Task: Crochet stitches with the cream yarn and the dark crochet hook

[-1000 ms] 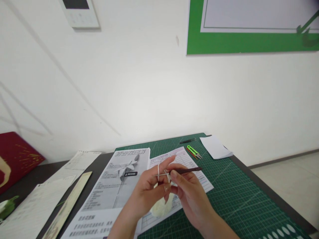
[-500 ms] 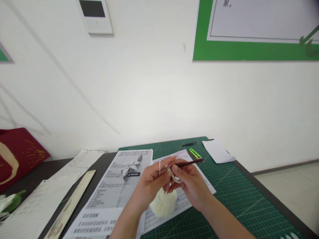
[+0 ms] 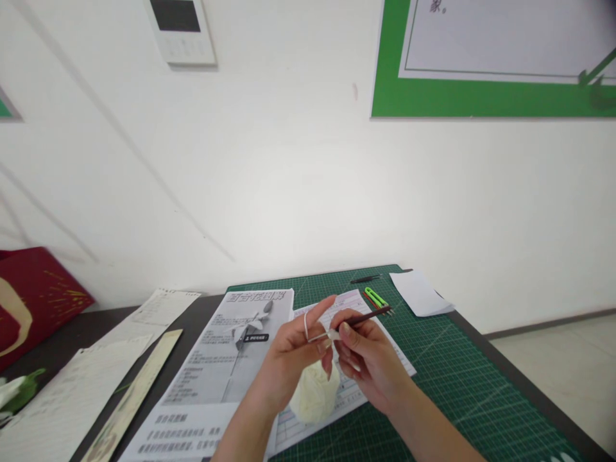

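Observation:
My left hand is raised over the papers with white yarn looped round its outstretched index finger, the other fingers pinching a small white piece of work. My right hand is closed on a dark red crochet hook, whose tip meets the yarn at the left fingertips. Just below both hands a cream ball of yarn rests on a printed form. All of this is above the green cutting mat.
A grey printed instruction sheet lies left of the hands. Green thread snips, a black pen and a white paper slip sit at the mat's far edge. More papers, a wooden ruler and a red bag lie left.
The camera view tilted up a little. My hands stayed together over the form, the hook shifting slightly as it works the yarn; the left index finger is stretched out again.

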A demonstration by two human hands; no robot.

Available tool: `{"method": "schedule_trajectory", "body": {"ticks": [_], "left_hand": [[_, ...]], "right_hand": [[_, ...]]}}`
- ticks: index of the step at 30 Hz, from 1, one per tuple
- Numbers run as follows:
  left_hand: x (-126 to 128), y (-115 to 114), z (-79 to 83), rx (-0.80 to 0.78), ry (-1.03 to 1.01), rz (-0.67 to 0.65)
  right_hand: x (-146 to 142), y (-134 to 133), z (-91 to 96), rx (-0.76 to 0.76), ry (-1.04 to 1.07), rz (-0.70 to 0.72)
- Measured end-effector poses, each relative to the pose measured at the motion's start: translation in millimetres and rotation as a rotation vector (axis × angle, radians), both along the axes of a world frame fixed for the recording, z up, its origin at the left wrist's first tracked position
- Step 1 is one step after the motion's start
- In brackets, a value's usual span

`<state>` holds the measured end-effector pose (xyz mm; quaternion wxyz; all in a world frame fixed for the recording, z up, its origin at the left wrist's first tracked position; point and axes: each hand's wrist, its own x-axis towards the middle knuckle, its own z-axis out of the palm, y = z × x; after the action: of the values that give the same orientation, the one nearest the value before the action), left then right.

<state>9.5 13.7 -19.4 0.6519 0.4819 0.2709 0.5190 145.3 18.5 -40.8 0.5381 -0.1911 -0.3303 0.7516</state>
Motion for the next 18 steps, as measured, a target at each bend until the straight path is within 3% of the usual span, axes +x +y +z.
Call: {"method": "schedule_trajectory", "body": {"ticks": [8,18], "left_hand": [[3.5,-2.4,-7.3,-0.015,-0.173,0.017],[1.1,1.3,-5.9,0.009,-0.077,-0.059]], "right_hand": [[-1.1,-6.5,-2.3,-0.012,0.111,0.081],[7.0,-5.5,-2.7,0.039,0.080,0.019]]}}
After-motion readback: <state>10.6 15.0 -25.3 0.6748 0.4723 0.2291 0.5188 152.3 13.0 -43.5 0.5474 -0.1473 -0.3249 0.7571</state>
